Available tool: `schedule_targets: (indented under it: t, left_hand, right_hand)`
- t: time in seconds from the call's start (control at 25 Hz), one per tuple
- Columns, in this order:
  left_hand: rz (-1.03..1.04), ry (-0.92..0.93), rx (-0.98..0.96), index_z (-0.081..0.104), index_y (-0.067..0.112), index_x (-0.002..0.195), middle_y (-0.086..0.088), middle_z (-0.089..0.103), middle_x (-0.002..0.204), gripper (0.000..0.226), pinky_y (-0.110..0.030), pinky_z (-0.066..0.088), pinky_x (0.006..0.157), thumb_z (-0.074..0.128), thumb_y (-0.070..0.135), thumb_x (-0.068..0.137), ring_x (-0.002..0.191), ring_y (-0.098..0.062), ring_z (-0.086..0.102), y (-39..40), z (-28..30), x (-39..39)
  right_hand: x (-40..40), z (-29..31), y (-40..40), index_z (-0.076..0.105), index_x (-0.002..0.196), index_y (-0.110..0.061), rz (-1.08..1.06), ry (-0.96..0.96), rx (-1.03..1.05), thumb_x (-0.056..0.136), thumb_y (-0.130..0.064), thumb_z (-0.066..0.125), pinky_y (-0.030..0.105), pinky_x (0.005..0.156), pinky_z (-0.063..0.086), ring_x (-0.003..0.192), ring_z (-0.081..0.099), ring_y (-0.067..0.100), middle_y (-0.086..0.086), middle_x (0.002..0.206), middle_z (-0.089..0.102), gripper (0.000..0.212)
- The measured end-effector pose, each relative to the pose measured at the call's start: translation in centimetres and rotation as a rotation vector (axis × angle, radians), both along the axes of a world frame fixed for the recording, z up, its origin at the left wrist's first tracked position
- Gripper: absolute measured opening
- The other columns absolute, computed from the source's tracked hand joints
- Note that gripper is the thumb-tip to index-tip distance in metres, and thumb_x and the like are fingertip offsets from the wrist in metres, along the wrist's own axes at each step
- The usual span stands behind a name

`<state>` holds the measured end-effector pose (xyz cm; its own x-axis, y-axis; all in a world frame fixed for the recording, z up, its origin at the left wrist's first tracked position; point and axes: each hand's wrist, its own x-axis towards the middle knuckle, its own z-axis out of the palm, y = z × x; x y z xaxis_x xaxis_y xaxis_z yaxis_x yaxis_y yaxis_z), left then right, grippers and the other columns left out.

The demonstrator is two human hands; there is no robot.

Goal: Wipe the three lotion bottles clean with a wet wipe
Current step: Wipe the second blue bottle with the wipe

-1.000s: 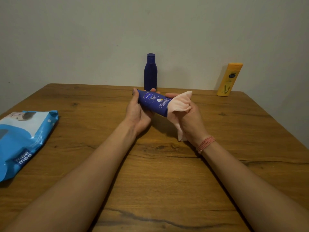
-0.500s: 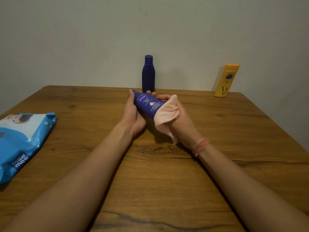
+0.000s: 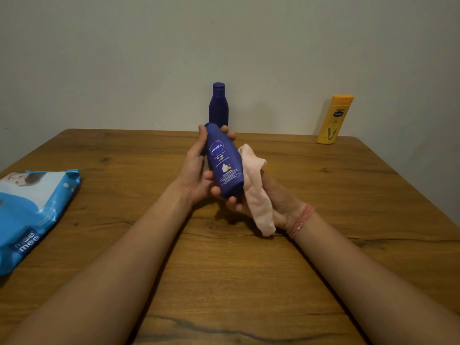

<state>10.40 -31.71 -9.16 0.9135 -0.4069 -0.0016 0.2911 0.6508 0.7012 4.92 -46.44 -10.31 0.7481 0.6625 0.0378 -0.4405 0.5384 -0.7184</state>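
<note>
The work looks under way on the first of three bottles: the left hand (image 3: 193, 170) curls its grip round the dark blue plastic lotion bottle (image 3: 224, 161), held above the middle of the wooden bench (image 3: 249, 282). The right hand (image 3: 271, 200) holds one pale pink wet wipe (image 3: 256, 190) against the bottle's side. A second dark blue bottle (image 3: 218, 104) and one yellow bottle (image 3: 334, 119) stand upright along the far edge, seemingly waiting. One blue wipe pack (image 3: 32, 215) lies at the left edge.

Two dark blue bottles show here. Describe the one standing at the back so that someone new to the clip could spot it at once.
Follow the wooden table to its far edge by the wall. The standing blue bottle is upright near the middle there, behind the hands. Unlike the held Nivea bottle, it shows no label, and the yellow bottle stands far to its right.
</note>
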Motion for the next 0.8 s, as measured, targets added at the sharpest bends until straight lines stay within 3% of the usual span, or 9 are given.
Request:
schedule_targets:
  t: [0.08, 0.16, 0.28, 0.4, 0.52, 0.6, 0.68, 0.8]
  left_hand:
    - [-0.028, -0.051, 0.141, 0.060, 0.011, 0.125, -0.002, 0.068, 0.098, 0.047, -0.029, 0.056, 0.074, 0.050, 0.049, 0.098, 0.077, -0.012, 0.068, -0.3, -0.2, -0.1]
    - [-0.040, -0.090, 0.249, 0.056, 0.006, 0.128, -0.005, 0.064, 0.095, 0.052, -0.030, 0.055, 0.071, 0.055, 0.047, 0.096, 0.076, -0.014, 0.064, -0.6, -0.4, -0.1]
    - [0.016, -0.164, 0.352, 0.051, 0.005, 0.130, -0.004, 0.061, 0.090, 0.058, -0.030, 0.053, 0.071, 0.059, 0.047, 0.090, 0.076, -0.015, 0.063, -0.9, -0.5, 0.1]
    - [0.023, -0.219, 0.371, 0.058, 0.012, 0.120, -0.007, 0.059, 0.092, 0.047, -0.034, 0.050, 0.077, 0.057, 0.049, 0.090, 0.078, -0.018, 0.058, -1.1, -0.4, 0.0]
    - [0.059, -0.241, 0.371, 0.063, 0.017, 0.114, -0.011, 0.059, 0.098, 0.038, -0.039, 0.049, 0.079, 0.057, 0.046, 0.090, 0.081, -0.021, 0.058, -1.2, -0.3, -0.1]
    - [0.051, -0.195, 0.316, 0.062, 0.015, 0.110, -0.010, 0.060, 0.096, 0.033, -0.037, 0.052, 0.076, 0.054, 0.041, 0.093, 0.080, -0.020, 0.061, -1.1, -0.5, -0.2]
    - [-0.009, -0.150, 0.250, 0.058, 0.013, 0.110, -0.008, 0.063, 0.093, 0.032, -0.035, 0.054, 0.075, 0.050, 0.040, 0.095, 0.081, -0.020, 0.063, -1.2, -0.7, -0.4]
    - [-0.059, -0.096, 0.174, 0.054, 0.015, 0.109, -0.004, 0.064, 0.091, 0.033, -0.032, 0.056, 0.069, 0.047, 0.043, 0.095, 0.075, -0.016, 0.064, -1.1, -0.6, -0.5]
  right_hand:
    - [0.0, 0.1, 0.4, 0.046, 0.130, -0.013, 0.008, -0.039, -0.056, 0.075, -0.027, 0.080, 0.026, 0.062, 0.054, 0.082, 0.060, 0.017, 0.008, 0.101, 0.056, 0.067]
    - [0.0, 0.3, 0.7, 0.050, 0.123, -0.013, -0.187, -0.156, -0.294, 0.081, -0.018, 0.073, 0.025, 0.059, 0.050, 0.071, 0.059, 0.013, 0.004, 0.087, 0.057, 0.048]
    - [-0.5, 0.5, 1.1, 0.057, 0.105, -0.024, -0.481, -0.364, -0.607, 0.091, -0.016, 0.063, 0.024, 0.066, 0.050, 0.075, 0.061, 0.008, -0.002, 0.086, 0.062, 0.017]
    - [-0.1, 0.0, 1.7, 0.066, 0.099, -0.018, -0.547, -0.489, -0.729, 0.081, -0.023, 0.071, 0.029, 0.088, 0.054, 0.094, 0.065, 0.011, -0.003, 0.097, 0.069, 0.019]
    - [0.2, -0.2, 1.8, 0.063, 0.096, -0.029, -0.636, -0.545, -0.930, 0.080, -0.039, 0.071, 0.032, 0.083, 0.055, 0.090, 0.067, 0.012, -0.004, 0.091, 0.070, 0.021]
    - [0.3, 0.1, 1.3, 0.060, 0.102, -0.032, -0.654, -0.475, -0.864, 0.092, -0.036, 0.062, 0.029, 0.076, 0.053, 0.086, 0.066, 0.010, -0.008, 0.088, 0.066, 0.011]
    - [0.4, 0.1, 1.0, 0.057, 0.116, -0.026, -0.622, -0.427, -0.683, 0.100, -0.028, 0.051, 0.028, 0.078, 0.054, 0.088, 0.065, 0.007, -0.009, 0.093, 0.064, 0.017]
    - [0.5, -0.1, 1.0, 0.054, 0.113, -0.019, -0.551, -0.185, -0.331, 0.098, -0.025, 0.053, 0.038, 0.089, 0.054, 0.097, 0.066, 0.019, 0.007, 0.104, 0.066, 0.017]
